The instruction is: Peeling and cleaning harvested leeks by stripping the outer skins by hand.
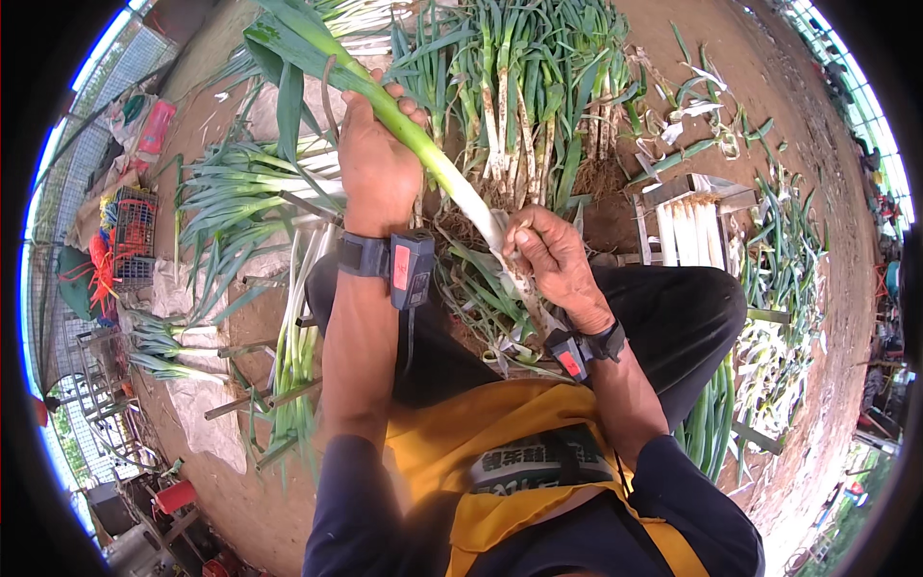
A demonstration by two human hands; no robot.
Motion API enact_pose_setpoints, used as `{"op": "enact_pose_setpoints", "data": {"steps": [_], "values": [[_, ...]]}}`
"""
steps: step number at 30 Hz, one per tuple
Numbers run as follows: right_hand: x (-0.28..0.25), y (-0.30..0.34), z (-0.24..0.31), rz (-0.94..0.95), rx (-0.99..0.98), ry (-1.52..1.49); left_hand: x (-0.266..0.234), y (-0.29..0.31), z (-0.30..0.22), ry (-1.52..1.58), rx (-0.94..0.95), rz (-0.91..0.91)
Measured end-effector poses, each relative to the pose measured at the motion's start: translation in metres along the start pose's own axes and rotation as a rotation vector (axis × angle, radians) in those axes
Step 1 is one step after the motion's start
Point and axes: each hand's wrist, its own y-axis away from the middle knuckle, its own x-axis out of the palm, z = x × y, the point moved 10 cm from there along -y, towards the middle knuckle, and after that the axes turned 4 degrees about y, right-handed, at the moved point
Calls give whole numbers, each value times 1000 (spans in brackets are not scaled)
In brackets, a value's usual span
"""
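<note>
A long green onion slants across in front of me, its green leaves at the upper left and its white stem toward my lap. My left hand is wrapped around its upper green part. My right hand is closed in a pinch at the white lower stem, where loose, dirty outer skin hangs toward my wrist. Whether the fingers grip the stem or only its skin is hard to make out. Unpeeled green onions, soil on their roots, stand in a thick bunch just beyond my hands.
White-stemmed green onions lie to the left, with a smaller bundle nearer. At the right, a metal-sided holder contains several white stems. Peeled scraps heap beyond my right knee. Far left stands a wire crate.
</note>
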Motion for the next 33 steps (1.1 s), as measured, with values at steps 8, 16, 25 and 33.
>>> {"op": "enact_pose_setpoints", "data": {"steps": [8, 16, 25, 33], "values": [[35, 23, -67, 72, -225, 732, 1, -5, -27, -196, 109, 50], [-15, 131, -319, 614, 692, 1321, 17, 2, -68, -249, 187, 101], [-62, 72, -305, 226, 666, 1024, 7, -1, -81, -133, 117, 132], [-7, -31, -49, -31, 118, 212, 16, 1, -54, -167, 16, 140]]}}
